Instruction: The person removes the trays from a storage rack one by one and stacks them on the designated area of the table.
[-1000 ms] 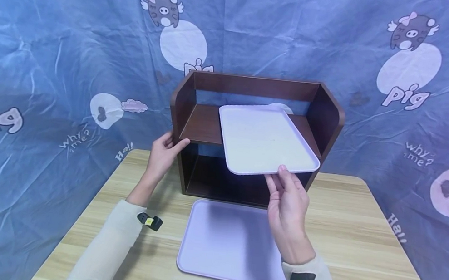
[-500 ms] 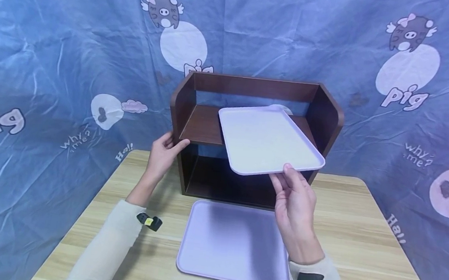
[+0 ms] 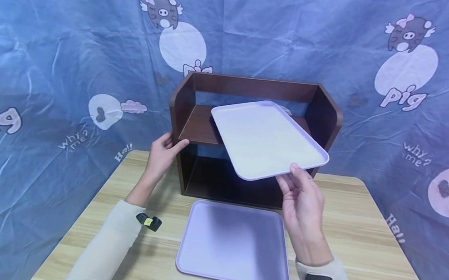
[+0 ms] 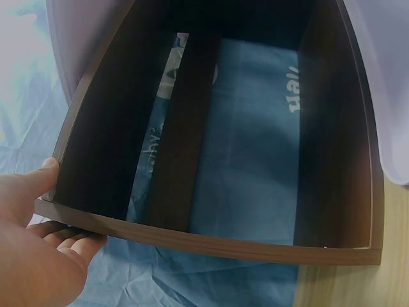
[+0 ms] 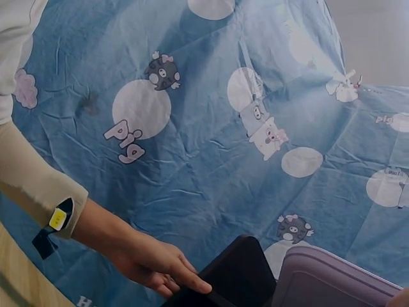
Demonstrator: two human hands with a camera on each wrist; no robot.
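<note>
My right hand (image 3: 304, 203) pinches the near edge of a pale lavender tray (image 3: 269, 140), thumb on top and fingers underneath. The tray slants over the upper level of a dark brown two-level shelf (image 3: 201, 126), turned at an angle and jutting past its front. Whether its far end touches the shelf cannot be told. My left hand (image 3: 161, 156) grips the shelf's left side panel, with the thumb at the front edge of the middle board; the left wrist view shows the hand (image 4: 45, 236) around that panel. A second lavender tray (image 3: 234, 246) lies flat on the table before the shelf.
The shelf stands toward the back of a light wood table (image 3: 361, 245). A blue cloth (image 3: 74, 42) printed with pigs hangs behind and at both sides. Each wrist bears a small black camera mount (image 3: 149, 221).
My right hand has shifted right and slightly closer, carrying the near edge of the tray along. The tray has turned, and its far left corner has swung left. My left hand stays put.
</note>
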